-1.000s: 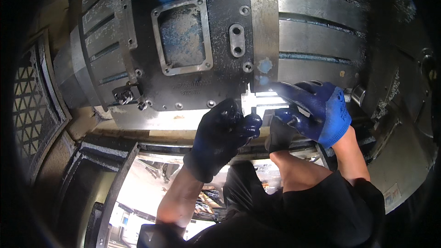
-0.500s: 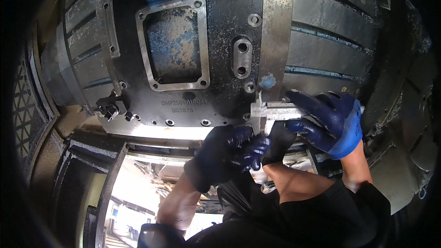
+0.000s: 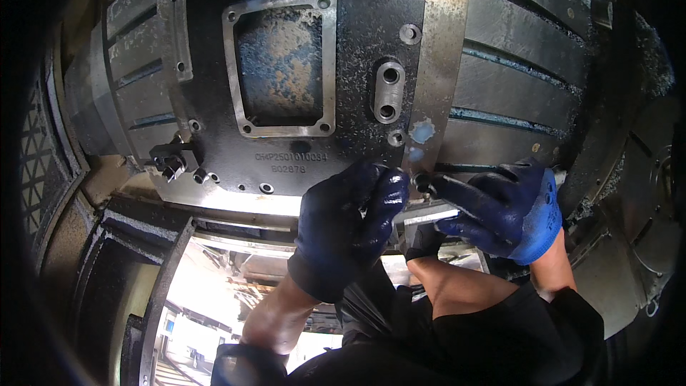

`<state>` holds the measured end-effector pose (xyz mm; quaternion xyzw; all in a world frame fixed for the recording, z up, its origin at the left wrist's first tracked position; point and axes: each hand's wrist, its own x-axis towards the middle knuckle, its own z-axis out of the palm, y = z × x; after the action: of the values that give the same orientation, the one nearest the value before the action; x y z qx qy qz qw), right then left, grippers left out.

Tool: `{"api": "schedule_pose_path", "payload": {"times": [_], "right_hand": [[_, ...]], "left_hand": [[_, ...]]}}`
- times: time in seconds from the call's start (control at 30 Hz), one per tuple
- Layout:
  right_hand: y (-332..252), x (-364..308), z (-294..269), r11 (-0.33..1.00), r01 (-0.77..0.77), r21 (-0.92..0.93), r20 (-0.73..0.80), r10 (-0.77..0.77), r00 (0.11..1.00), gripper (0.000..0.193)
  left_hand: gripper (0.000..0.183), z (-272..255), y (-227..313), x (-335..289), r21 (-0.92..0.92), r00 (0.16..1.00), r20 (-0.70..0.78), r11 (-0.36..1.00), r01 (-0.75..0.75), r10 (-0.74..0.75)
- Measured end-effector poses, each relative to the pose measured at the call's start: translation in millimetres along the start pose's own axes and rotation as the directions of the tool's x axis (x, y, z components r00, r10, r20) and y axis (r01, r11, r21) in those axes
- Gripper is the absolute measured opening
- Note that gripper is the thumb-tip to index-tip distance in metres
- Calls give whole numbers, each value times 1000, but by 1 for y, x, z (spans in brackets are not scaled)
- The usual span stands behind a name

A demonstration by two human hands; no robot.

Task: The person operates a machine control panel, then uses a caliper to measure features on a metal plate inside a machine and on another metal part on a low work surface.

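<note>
Gripping caliper (image 3: 431,214): right fingers (image 3: 468,201). Left fingers (image 3: 386,205) curled, grasp unclear, partly hiding black plate (image 3: 354,118).

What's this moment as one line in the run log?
Right blue-gloved hand: holding silver metal caliper | Left dark-blue-gloved hand: curled beside caliper, grip unclear | Black metal plate: beyond both hands

The plate (image 3: 357,100) is black with a silver frame (image 3: 330,64). Right of it, grey metal (image 3: 514,78) has dark stripes. At the plate's bottom edge, the left glove (image 3: 346,225) is dark blue, the right glove (image 3: 500,204) too, with a brighter cuff (image 3: 543,225). The blurry tool (image 3: 437,216) there seems silver.
</note>
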<state>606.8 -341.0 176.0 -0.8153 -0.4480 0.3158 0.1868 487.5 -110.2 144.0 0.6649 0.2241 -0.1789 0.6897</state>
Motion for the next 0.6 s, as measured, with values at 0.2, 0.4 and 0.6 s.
{"api": "schedule_pose_path", "payload": {"times": [0.2,0.4,0.6], "right_hand": [[-3,8,-9,992,-96,76,-31,99,995,51],[11,22,-13,974,-156,166,-65,168,984,56],[15,25,-4,980,-120,160,-113,139,984,56]], "left_hand": [[29,-22,-3,9,-514,943,-333,841,-169,-14],[32,-11,10,5,-95,995,82,993,71,-64],[14,-15,20,30,-225,904,175,878,422,-390]]}}
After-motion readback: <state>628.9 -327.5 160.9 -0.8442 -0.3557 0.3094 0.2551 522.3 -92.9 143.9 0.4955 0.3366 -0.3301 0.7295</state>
